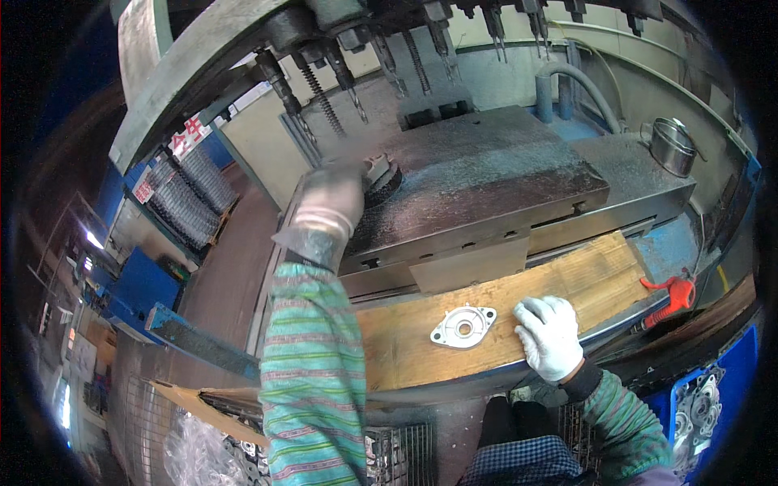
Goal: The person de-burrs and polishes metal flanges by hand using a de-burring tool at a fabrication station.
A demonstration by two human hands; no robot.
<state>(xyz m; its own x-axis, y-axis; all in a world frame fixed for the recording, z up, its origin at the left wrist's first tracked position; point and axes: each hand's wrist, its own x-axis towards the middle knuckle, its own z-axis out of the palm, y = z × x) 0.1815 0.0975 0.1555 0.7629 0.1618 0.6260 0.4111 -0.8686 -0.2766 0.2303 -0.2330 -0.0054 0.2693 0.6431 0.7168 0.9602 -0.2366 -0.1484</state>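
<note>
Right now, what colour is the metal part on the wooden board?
The metal part is pale silver, head view.

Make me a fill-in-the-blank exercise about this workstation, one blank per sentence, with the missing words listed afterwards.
1. The left hand is at the ____ end of the machine table.
2. The glove on the right hand is ____ in colour.
3. The flat metal part lies on a board made of ____.
4. The pistol-shaped tool by the board's right end is mostly ____.

Missing words: left; white; wood; red.
</note>
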